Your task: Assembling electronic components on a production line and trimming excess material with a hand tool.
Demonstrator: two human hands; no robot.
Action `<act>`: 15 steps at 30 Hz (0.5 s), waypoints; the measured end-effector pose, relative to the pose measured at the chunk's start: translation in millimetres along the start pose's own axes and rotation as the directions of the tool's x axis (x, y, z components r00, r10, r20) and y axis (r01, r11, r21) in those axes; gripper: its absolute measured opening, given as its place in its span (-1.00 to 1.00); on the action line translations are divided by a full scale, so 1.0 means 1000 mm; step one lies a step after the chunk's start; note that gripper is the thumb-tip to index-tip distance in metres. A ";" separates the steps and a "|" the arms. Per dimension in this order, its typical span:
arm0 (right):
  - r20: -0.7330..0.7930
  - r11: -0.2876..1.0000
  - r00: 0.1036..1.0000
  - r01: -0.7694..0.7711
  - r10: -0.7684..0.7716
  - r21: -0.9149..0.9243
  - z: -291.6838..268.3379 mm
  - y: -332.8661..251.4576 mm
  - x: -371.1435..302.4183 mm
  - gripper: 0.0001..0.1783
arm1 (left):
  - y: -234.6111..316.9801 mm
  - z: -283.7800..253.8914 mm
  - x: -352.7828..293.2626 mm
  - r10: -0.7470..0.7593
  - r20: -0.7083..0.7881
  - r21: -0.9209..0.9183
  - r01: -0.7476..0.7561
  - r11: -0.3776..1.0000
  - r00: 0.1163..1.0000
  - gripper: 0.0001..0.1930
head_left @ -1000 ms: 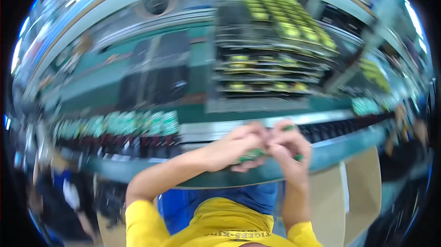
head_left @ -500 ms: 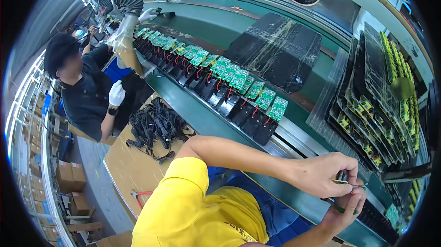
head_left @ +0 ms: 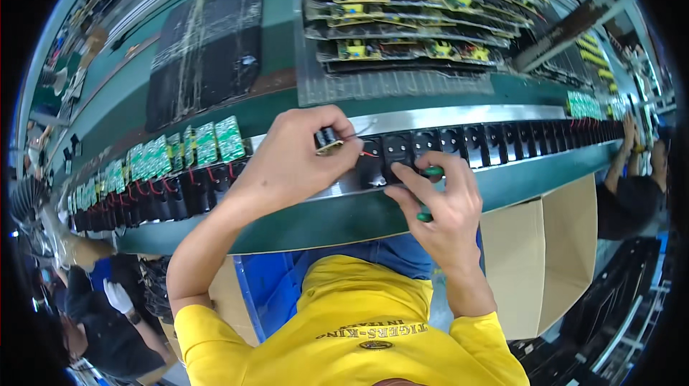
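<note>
A small circuit board (head_left: 329,144) with fat black parts is up over the row of black cases (head_left: 495,143). The left hand (head_left: 294,156) has hold of it, with thumb and fingers pinched together. A thin red wire (head_left: 369,154) shows near the fingertips. The right hand (head_left: 446,203) is half curled around a green tool (head_left: 425,217). Its thumb and pointing finger are a little apart, right by a black case; I cannot tell if they touch it. The cases sit in a long line on the green surface (head_left: 359,219). To the left are green boards (head_left: 230,139). Behind is a stack of trays (head_left: 402,82) with yellow parts. A cardboard box (head_left: 509,271) is near the right arm.
</note>
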State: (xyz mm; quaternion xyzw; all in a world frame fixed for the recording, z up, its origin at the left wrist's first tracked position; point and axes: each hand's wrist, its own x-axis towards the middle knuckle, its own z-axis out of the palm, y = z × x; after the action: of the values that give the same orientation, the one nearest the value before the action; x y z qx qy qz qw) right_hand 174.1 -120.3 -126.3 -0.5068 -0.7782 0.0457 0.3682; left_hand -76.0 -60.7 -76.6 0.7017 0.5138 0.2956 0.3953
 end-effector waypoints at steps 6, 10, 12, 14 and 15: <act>0.026 0.997 1.000 0.014 -0.012 -0.075 0.008 0.004 -0.005 -0.70 | -0.005 0.011 0.010 -0.052 0.009 0.135 0.050 0.990 0.999 -0.93; 0.030 0.998 1.000 0.011 -0.009 -0.065 0.014 0.005 -0.007 -0.73 | -0.007 0.016 0.013 -0.026 -0.017 0.158 0.029 0.987 1.000 -0.90; 0.032 0.998 0.999 0.005 -0.003 -0.061 0.016 0.006 -0.007 -0.74 | -0.007 0.018 0.014 -0.019 -0.021 0.165 0.022 0.986 1.000 -0.89; 0.030 0.999 1.000 0.006 -0.004 -0.054 0.016 0.007 -0.007 -0.76 | -0.008 0.018 0.014 -0.042 -0.009 0.171 0.043 0.984 0.999 -0.90; 0.028 0.999 1.000 0.007 -0.005 -0.051 0.017 0.007 -0.007 -0.77 | -0.008 0.018 0.015 -0.053 -0.003 0.174 0.053 0.983 0.999 -0.91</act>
State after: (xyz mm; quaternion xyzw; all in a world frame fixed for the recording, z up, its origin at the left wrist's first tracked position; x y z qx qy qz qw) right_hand 170.7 -117.8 -145.4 -0.5131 -0.7856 0.0315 0.3443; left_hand -61.1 -49.9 -92.2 0.7199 0.5557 0.2386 0.3406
